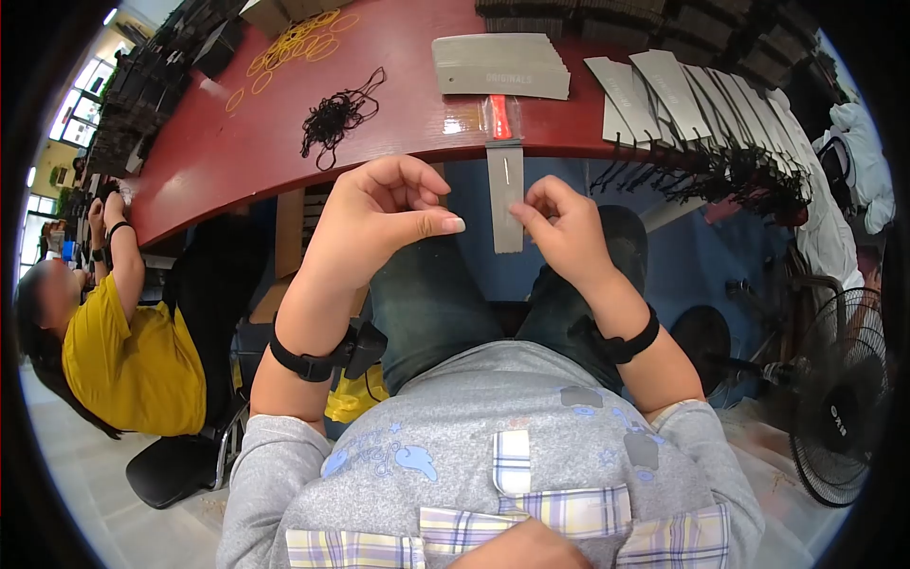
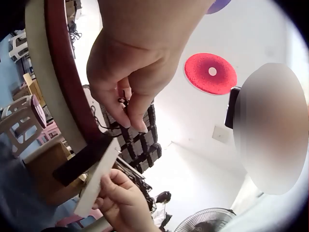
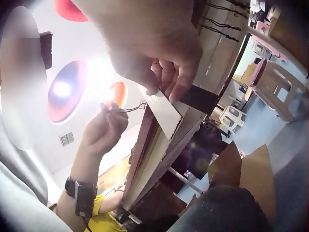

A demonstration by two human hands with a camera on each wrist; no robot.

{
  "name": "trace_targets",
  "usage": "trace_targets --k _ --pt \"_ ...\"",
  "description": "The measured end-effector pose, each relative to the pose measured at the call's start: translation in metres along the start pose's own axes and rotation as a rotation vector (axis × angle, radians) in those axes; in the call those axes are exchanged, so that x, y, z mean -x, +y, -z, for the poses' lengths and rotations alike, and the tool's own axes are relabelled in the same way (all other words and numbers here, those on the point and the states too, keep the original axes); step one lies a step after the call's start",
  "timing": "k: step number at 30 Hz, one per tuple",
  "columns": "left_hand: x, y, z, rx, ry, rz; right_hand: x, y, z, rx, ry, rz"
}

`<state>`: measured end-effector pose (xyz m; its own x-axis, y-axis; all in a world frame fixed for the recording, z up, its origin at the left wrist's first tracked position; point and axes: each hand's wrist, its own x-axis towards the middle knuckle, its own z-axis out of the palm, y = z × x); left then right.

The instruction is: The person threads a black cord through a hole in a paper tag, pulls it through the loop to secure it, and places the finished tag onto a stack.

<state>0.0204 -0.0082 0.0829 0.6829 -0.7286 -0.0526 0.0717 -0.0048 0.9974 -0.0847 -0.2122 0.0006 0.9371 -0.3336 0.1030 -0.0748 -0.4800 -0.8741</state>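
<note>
My right hand (image 1: 569, 228) pinches a narrow grey card tag (image 3: 164, 113) between thumb and fingers. In the head view a grey strip (image 1: 505, 204) juts past the table's front edge beside that hand. From below, a dark flat strip (image 2: 82, 162) sticks out from the edge close to the tag. To the left, my left hand (image 1: 379, 213) has thumb and forefinger together. Both wrist views show it pinching a thin black cord (image 3: 130, 110), which runs toward the tag's upper end. A red piece (image 1: 500, 119) lies under clear tape on the table.
On the red table (image 1: 398, 57) lie a stack of grey tags (image 1: 502, 66), tangled black cords (image 1: 341, 114) and yellow rubber bands (image 1: 299, 43). Corded tags (image 1: 682, 100) spread at the right. A person in yellow (image 1: 137, 351) sits left; a fan (image 1: 839, 408) stands right.
</note>
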Motion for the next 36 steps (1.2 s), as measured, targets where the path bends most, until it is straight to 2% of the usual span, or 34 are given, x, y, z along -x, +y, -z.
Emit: trace_targets --k 4,7,10,11,14,18,19,22,25,28,29,32,36 --pt "-0.003 0.011 -0.010 0.060 -0.065 -0.006 0.004 -0.032 0.017 0.479 -0.130 -0.122" --pt "-0.007 0.011 -0.015 0.097 -0.083 0.000 0.011 -0.021 0.009 -0.484 -0.202 0.216" --pt "-0.014 0.004 -0.016 0.120 -0.093 -0.037 0.010 -0.017 0.002 -0.630 -0.360 0.272" --pt "-0.015 0.003 -0.016 0.124 -0.077 -0.040 0.011 -0.021 0.003 -0.521 -0.366 0.245" --pt "-0.014 -0.001 -0.008 0.109 0.017 -0.068 0.007 -0.011 0.001 -0.613 -0.362 0.011" --pt "-0.012 -0.011 0.014 0.123 0.131 -0.075 -0.003 -0.018 0.011 -0.533 -0.071 -0.018" --pt "-0.011 -0.014 0.018 0.106 0.153 -0.070 -0.006 -0.020 0.009 -0.522 -0.004 0.052" --pt "-0.011 -0.027 0.019 -0.098 0.226 -0.090 -0.014 -0.022 0.005 -0.341 0.114 0.086" --pt "-0.011 -0.059 0.024 -0.401 0.309 -0.202 -0.018 -0.009 -0.008 -0.237 0.364 0.162" --pt "-0.005 -0.071 0.019 -0.649 0.313 -0.205 -0.018 0.001 -0.024 0.012 0.560 0.298" --pt "-0.004 -0.082 0.020 -0.656 0.261 -0.250 -0.018 0.004 -0.030 0.179 0.549 0.392" --pt "-0.003 -0.083 0.010 -0.573 0.208 -0.060 -0.023 0.001 -0.046 0.298 0.698 0.453" --pt "-0.002 -0.087 0.008 -0.522 0.195 -0.019 -0.031 0.008 -0.052 0.245 0.747 0.437"
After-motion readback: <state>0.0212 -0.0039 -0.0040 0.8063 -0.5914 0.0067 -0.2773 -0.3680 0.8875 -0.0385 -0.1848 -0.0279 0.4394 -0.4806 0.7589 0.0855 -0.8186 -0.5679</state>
